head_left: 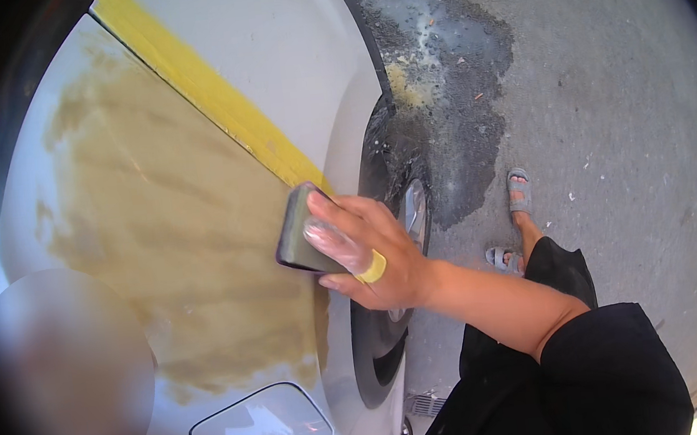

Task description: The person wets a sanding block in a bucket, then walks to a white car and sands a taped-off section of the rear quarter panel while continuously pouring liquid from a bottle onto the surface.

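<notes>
My right hand (pixel 373 253) is closed round a dark grey-green sanding block (pixel 292 238). One of its fingers is wrapped in clear film, with a yellow band round its base. The block rests against the white car's body panel (pixel 186 233), which carries a broad, streaky brownish-yellow coat with smeared edges. Just above the block, a strip of yellow masking tape (pixel 193 86) runs along the panel seam. My left hand is out of the picture.
Below the coated patch is a rounded-square flap (pixel 262 431). A car wheel (pixel 380 332) stands beneath the body edge. Wet, whitish puddling (pixel 451 65) covers part of the asphalt. Sandalled feet (pixel 519 193) stand at right. A blurred oval (pixel 62 379) hides the lower left.
</notes>
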### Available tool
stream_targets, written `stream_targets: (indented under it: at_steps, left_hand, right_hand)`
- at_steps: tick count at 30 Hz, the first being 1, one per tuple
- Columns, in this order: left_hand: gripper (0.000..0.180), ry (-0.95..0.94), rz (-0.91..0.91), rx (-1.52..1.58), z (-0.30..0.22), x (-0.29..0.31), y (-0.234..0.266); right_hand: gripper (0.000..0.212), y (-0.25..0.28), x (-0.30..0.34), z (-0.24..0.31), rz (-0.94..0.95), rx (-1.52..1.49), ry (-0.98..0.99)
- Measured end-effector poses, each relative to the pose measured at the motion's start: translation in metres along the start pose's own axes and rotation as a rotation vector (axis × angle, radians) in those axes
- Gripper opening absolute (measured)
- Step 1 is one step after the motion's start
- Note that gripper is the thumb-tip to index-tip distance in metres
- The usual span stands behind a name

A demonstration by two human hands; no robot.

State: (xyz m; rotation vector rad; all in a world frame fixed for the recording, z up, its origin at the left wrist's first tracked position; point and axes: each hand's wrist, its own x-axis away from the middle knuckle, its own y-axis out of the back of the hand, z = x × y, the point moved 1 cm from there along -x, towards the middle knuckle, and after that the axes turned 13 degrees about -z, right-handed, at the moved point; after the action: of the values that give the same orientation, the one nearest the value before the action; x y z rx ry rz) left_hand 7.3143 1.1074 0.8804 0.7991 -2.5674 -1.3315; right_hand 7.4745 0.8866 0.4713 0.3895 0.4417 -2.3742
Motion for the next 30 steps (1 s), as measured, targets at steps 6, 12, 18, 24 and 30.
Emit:
stream_targets:
  at_steps: [6, 12, 18, 24, 30]
  left_hand:
    - [0.115, -0.004, 0.025, -0.074, -0.005, 0.0, 0.001]
    - [0.098, -0.001, 0.077, -0.074, -0.008, -0.001, -0.014]
    - [0.098, 0.004, 0.033, -0.088, -0.002, 0.001, -0.016]
    - [0.098, 0.022, 0.004, -0.105, -0.005, 0.008, -0.01]
    - [0.098, 0.047, -0.01, -0.102, 0.0, 0.012, -0.014]
  right_hand:
    - [0.065, 0.002, -0.02, 0.002, 0.035, -0.005, 0.041]
    - [0.078, 0.004, 0.021, -0.004, -0.015, -0.015, 0.025]
    - [0.078, -0.004, -0.02, -0.002, -0.007, 0.03, 0.113]
    - [0.065, -0.006, -0.01, -0.001, -0.026, -0.007, 0.078]
    - [0.063, 0.003, 0.01, 0.006, 0.043, 0.015, -0.007]
